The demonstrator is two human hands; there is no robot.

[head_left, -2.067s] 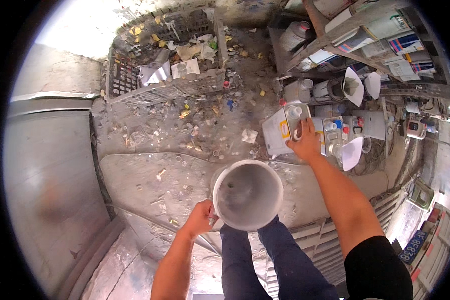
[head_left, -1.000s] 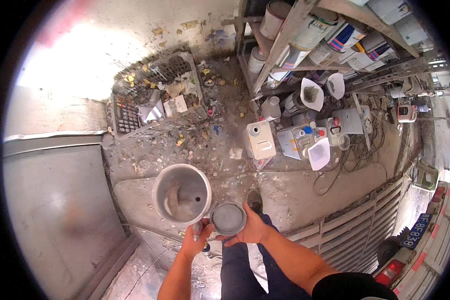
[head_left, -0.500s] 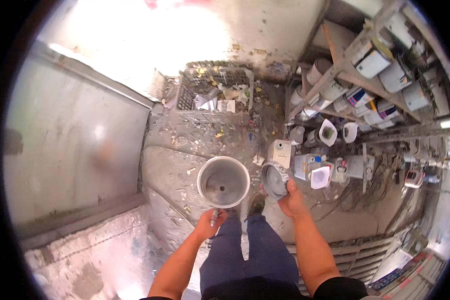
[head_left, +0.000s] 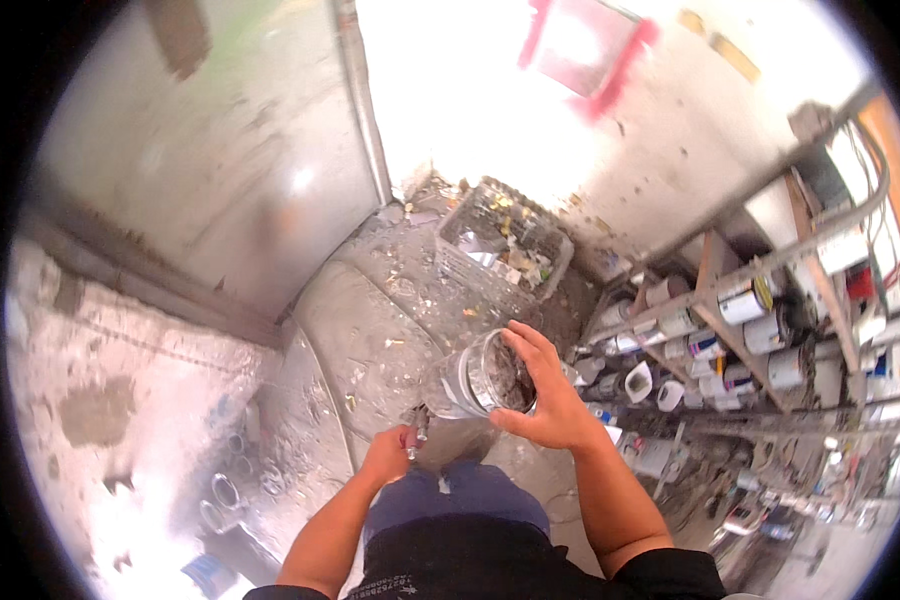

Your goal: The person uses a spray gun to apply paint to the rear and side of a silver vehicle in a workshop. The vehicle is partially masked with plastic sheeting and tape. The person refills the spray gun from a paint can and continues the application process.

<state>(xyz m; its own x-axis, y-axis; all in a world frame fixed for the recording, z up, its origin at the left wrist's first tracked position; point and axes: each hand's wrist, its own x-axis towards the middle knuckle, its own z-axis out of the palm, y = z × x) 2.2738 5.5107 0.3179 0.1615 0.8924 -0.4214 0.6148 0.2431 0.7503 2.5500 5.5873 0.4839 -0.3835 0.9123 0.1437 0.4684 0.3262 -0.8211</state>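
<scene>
My left hand is closed around a grey handle with a metal fitting, just below a pale cup. The shape looks like a spray gun with a top cup, though most of its body is hidden. My right hand grips a round lid-like piece crusted with grey, its fingers and thumb spread around the rim. The piece sits against the cup's mouth, and the cup leans toward the right hand. I cannot tell whether the two are joined.
A plastic crate of rubbish stands ahead on a littered, dusty floor. Paint cans fill a shelf rack on the right. A large panel rises at the left. Hoses and tools lie at lower right.
My right hand has brought the round piece leftward onto the cup's mouth. The cup has tilted, and its inside is now hidden. My view has swung to the right.
</scene>
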